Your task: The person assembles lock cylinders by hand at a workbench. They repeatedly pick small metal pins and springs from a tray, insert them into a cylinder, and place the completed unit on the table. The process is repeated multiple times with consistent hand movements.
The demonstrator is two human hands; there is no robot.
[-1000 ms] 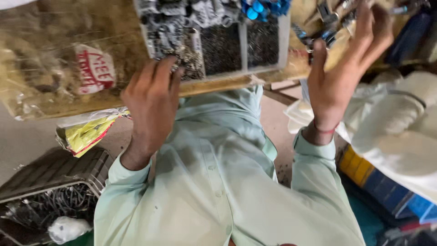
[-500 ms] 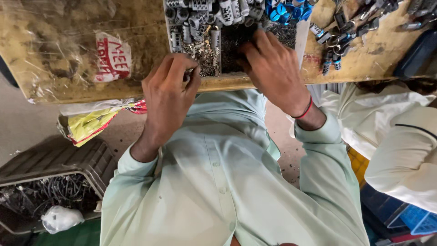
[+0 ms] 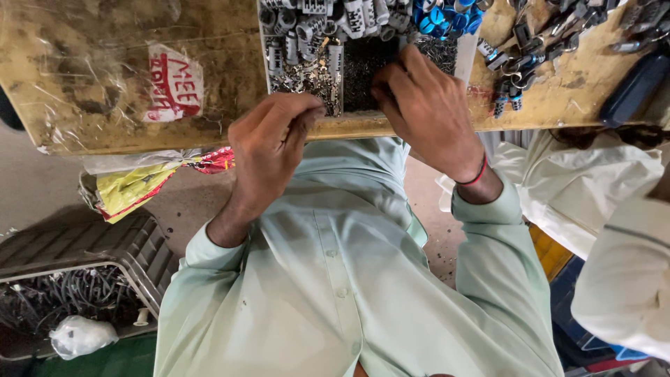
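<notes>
A yellow-and-red plastic bag (image 3: 132,187) is hanging under the workbench; a dark crate (image 3: 77,279) of black cables is sitting beside a white cloth-clad co-worker's sleeve (image 3: 628,279).

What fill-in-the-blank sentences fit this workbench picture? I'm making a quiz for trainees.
1. The right hand reaches into the tray's compartment of ____ small parts.
2. A ____ band circles the right wrist.
3. The left hand is above the ____ edge of the table.

Missing words: black; red; near

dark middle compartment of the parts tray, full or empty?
Full. The dark middle compartment of the white divided parts tray is packed with tiny black pieces to its walls; the right hand covers its right edge.
</notes>
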